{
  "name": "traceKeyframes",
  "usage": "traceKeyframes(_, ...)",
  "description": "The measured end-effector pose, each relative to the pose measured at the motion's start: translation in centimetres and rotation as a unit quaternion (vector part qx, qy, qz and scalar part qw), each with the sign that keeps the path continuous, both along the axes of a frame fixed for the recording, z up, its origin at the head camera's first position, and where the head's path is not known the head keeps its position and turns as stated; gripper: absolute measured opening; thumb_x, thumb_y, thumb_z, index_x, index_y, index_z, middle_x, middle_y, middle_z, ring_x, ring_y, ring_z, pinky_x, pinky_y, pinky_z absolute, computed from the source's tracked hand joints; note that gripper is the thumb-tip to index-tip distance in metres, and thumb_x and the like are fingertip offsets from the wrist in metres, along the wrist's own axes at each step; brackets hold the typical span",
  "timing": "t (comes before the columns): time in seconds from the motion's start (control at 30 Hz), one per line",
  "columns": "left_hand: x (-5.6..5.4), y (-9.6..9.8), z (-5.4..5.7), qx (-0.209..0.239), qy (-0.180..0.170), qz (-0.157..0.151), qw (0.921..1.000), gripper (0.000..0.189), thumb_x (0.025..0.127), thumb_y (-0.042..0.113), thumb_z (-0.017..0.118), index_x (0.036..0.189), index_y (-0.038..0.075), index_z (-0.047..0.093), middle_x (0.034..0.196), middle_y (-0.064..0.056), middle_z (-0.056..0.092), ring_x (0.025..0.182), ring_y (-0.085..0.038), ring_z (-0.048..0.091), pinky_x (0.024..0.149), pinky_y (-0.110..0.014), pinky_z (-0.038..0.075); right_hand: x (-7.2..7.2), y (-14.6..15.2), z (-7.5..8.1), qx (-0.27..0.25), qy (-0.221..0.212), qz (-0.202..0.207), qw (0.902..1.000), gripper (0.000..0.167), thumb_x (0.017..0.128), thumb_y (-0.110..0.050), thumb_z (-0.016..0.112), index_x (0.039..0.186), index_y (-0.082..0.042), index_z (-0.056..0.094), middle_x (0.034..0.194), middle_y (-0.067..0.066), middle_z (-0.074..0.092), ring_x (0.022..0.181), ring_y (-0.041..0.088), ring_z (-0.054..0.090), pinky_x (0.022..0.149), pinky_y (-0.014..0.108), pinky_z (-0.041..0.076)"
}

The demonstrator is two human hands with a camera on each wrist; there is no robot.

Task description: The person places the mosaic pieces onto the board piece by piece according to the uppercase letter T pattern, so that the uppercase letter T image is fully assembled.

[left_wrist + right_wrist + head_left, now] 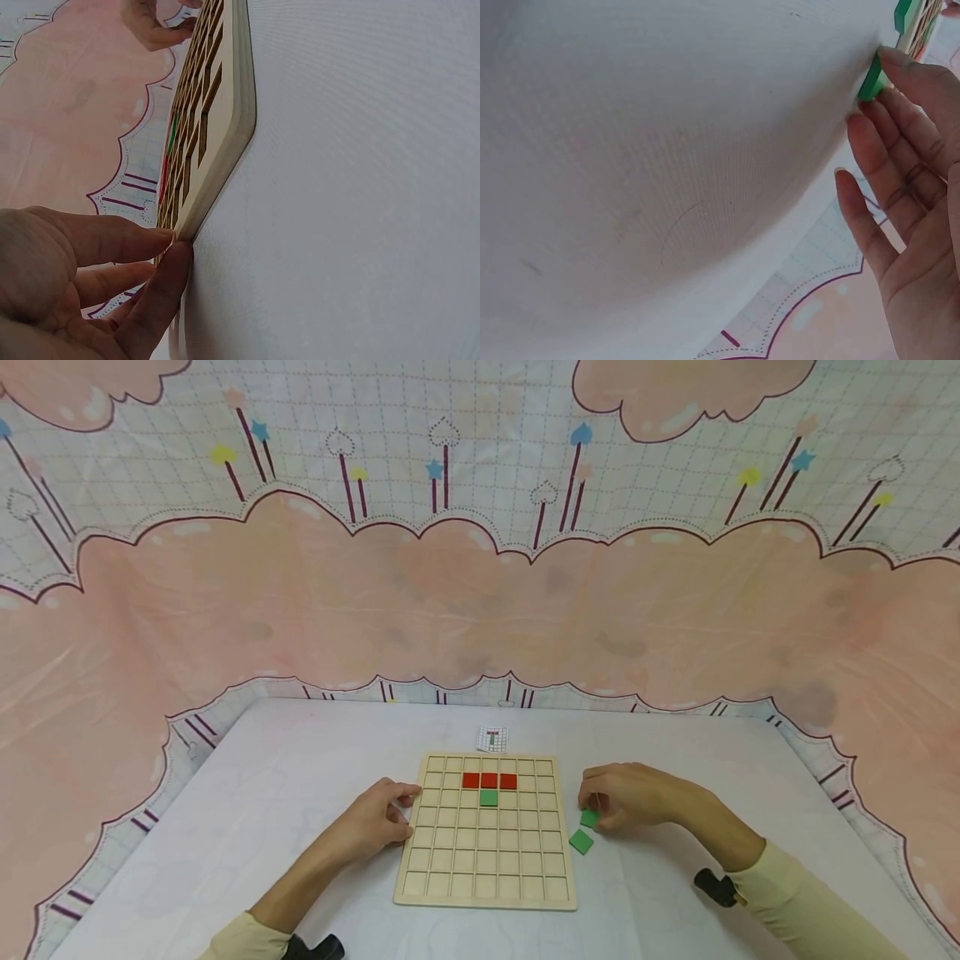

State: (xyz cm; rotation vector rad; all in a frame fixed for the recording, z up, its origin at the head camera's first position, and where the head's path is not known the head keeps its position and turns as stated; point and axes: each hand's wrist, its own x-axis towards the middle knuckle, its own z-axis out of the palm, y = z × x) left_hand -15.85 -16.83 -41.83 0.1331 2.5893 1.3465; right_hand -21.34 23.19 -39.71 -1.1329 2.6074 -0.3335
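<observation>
A wooden grid board (486,863) lies in front of me. Three red square tiles (489,781) form a row in its upper cells, with a green tile (488,797) directly under the middle one. My left hand (372,818) touches the board's left edge with thumb and fingertips, which sit apart along that side in the head view. To the right of the board, my right hand (633,793) pinches a green square tile (588,818) between thumb and fingers, at the tabletop. Another loose green tile (581,841) lies just beside it, close to the board's right edge.
Behind the board lies a small printed card (492,739) with a grid and a coloured T shape. A white cloth (300,735) covers the table, and a patterned backdrop (480,610) hangs behind it.
</observation>
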Motion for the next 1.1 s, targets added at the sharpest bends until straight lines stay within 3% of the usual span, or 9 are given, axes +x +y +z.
traceKeyframes(1.1,-0.1,-0.1,-0.2,-0.008,0.002,0.004,1.0000,0.059,0.078,-0.013,0.073,0.135,-0.004,0.060,0.109,-0.009,0.056,0.079,-0.017,0.053,0.059,-0.025,0.047,-0.8,-1.1,0.7,0.009,-0.008,-0.017,0.9998,0.017,0.084,-0.026,0.079,0.097,-0.028,0.069,0.088,-0.018,0.061,0.080,0.004,0.058,0.072,0.024,0.049)
